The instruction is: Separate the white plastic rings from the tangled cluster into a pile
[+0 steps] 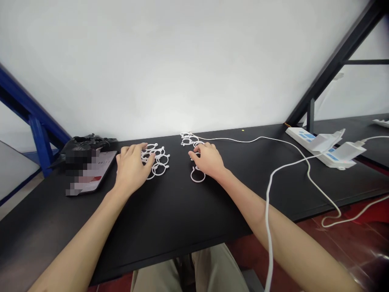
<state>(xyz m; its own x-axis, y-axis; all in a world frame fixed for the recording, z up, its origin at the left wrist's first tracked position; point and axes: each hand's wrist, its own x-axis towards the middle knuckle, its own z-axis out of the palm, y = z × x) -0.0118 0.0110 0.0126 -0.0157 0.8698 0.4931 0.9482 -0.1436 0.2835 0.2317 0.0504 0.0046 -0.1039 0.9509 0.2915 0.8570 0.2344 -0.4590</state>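
Observation:
Two clusters of white plastic rings lie on the black table (170, 215). My left hand (131, 166) rests palm down with fingers spread on the left cluster of rings (158, 160). My right hand (208, 160) lies over the right group of rings (189, 140), fingers curled down onto them, and one ring (197, 177) shows under its heel. Whether either hand grips a ring is hidden by the fingers.
A phone or tablet (91, 172) lies left of my left hand, with a black bundle (86, 142) behind it. A white power strip with chargers (323, 148) sits at the right; its white cables (273, 178) trail across the table and over my right forearm.

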